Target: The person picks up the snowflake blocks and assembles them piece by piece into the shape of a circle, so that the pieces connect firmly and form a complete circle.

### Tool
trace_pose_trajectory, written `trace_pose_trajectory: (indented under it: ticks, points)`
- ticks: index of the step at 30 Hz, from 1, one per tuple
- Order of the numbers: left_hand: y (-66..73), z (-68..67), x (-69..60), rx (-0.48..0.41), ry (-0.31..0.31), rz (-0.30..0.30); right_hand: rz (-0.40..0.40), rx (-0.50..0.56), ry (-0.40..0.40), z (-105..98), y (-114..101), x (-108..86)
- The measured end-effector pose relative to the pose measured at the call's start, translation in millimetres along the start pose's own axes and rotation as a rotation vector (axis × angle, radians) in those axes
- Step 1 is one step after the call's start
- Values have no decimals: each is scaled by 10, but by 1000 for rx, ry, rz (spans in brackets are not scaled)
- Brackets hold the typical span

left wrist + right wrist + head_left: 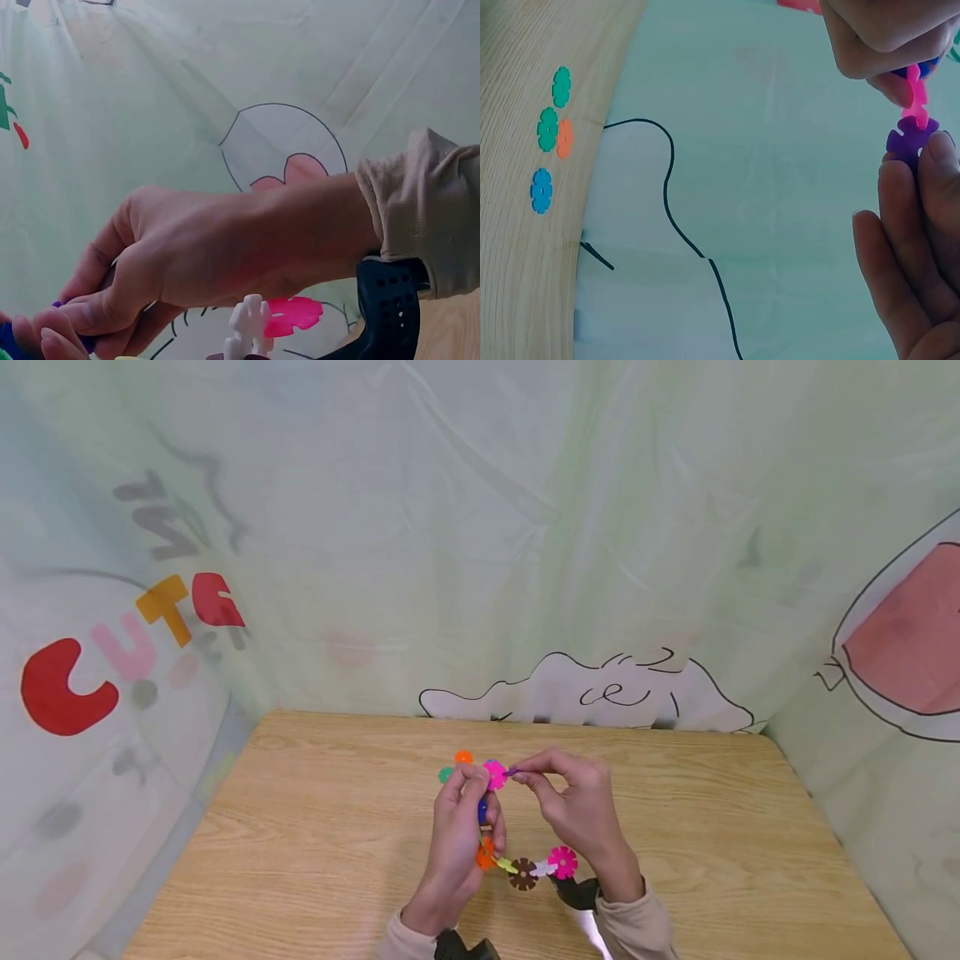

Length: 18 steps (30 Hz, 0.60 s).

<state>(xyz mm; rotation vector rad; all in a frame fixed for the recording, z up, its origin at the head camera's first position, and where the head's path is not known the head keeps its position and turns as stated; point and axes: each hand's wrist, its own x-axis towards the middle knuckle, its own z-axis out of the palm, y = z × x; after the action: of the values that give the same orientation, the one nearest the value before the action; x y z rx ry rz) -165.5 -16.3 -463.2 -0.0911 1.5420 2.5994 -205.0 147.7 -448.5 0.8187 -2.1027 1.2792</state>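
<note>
Notched plastic snowflake discs are joined into a chain. My left hand (456,831) pinches the chain near a pink disc (496,775), with a blue disc (482,811) by its fingers. Between thumb and fingers, my right hand (573,797) holds a purple disc (913,139); it meets the pink disc's edge in the right wrist view. From the left hand the chain hangs through orange (486,853), yellow-green (506,865), brown (523,874) and white (543,868) discs to another pink disc (562,862) below the right hand. Fingers hide part of the chain.
Loose discs lie on the wooden table (322,827) beyond the hands: two green ones (561,87), an orange one (565,139) and a blue one (541,190). A printed curtain (480,543) stands behind the table and at its sides.
</note>
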Motion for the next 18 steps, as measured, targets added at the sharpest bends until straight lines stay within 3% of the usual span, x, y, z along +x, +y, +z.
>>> trace_pose_trajectory:
  ticks: [9, 13, 18]
  points:
    - [1, -38, 8, 63, -51, 27, -81, -11, 37, 72, -9, 0]
    - [-39, -72, 44, 40, -38, 11, 8, 41, -11, 81, 53, -31]
    - [-112, -111, 116, -10, 6, -5, 222, 183, -147, 35, 276, -90]
